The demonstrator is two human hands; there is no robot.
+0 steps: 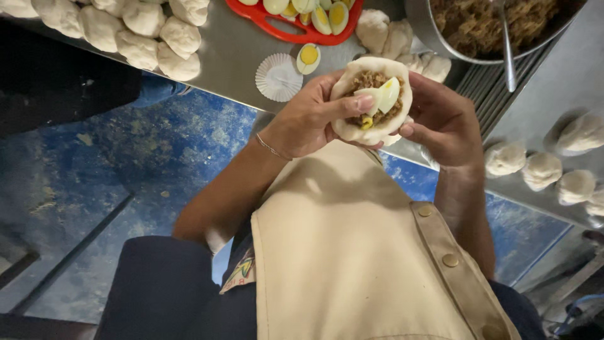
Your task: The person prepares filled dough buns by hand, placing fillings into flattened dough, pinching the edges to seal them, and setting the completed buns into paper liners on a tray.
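Both my hands cup one flat round of white dough [371, 129] just in front of my chest. It is open on top, filled with brown minced meat [371, 82] and a wedge of boiled egg [385, 94]. My left hand [311, 116] grips its left side, thumb pressed across the rim. My right hand [443, 116] supports the right edge and underside with its fingers.
A steel table [233, 56] carries many dough balls [160, 38] at the left and more dough balls [541, 170] at the right. A red tray of halved eggs [302, 16], a lone egg half [308, 58], a paper cup liner [278, 77] and a metal bowl of meat with a spoon [497, 25] stand behind.
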